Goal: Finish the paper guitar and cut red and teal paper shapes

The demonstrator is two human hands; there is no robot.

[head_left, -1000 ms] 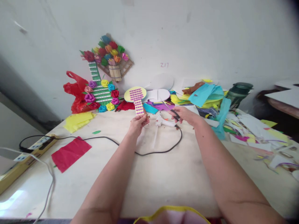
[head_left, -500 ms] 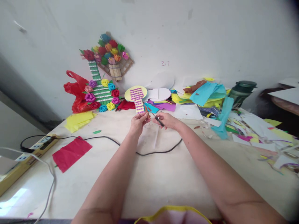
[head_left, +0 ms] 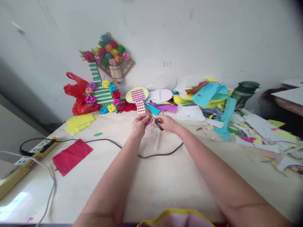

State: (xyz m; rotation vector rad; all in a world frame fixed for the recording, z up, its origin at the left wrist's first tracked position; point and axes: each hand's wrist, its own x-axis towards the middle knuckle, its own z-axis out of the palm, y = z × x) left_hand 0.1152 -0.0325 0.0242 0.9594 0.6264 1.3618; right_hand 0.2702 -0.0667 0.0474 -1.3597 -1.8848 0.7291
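My right hand (head_left: 168, 123) is closed around black-handled scissors (head_left: 159, 126), whose blades point up and left toward my other hand. My left hand (head_left: 140, 125) pinches a small brown piece (head_left: 148, 111), seemingly paper; its lower part is hidden by the fingers. The scissor tips meet or nearly meet this piece; I cannot tell if they are cutting it. Just behind my left hand stands a yellow paddle-shaped cutout (head_left: 136, 94) with purple strips in a brick pattern. On the table below my hands lies a pale translucent sheet (head_left: 151, 142).
A black cable (head_left: 163, 154) crosses the table to a power strip (head_left: 39, 151) at left. Red paper (head_left: 72, 156) and yellow paper (head_left: 80, 123) lie nearby. Paper flowers decorate a green guitar shape (head_left: 103, 94). Coloured paper (head_left: 208, 94), scraps (head_left: 260, 132) and a dark green bottle (head_left: 245, 94) fill the right.
My right hand has moved slightly left with the scissors, bringing the blades closer to the brown piece. My left hand has stayed almost in place.
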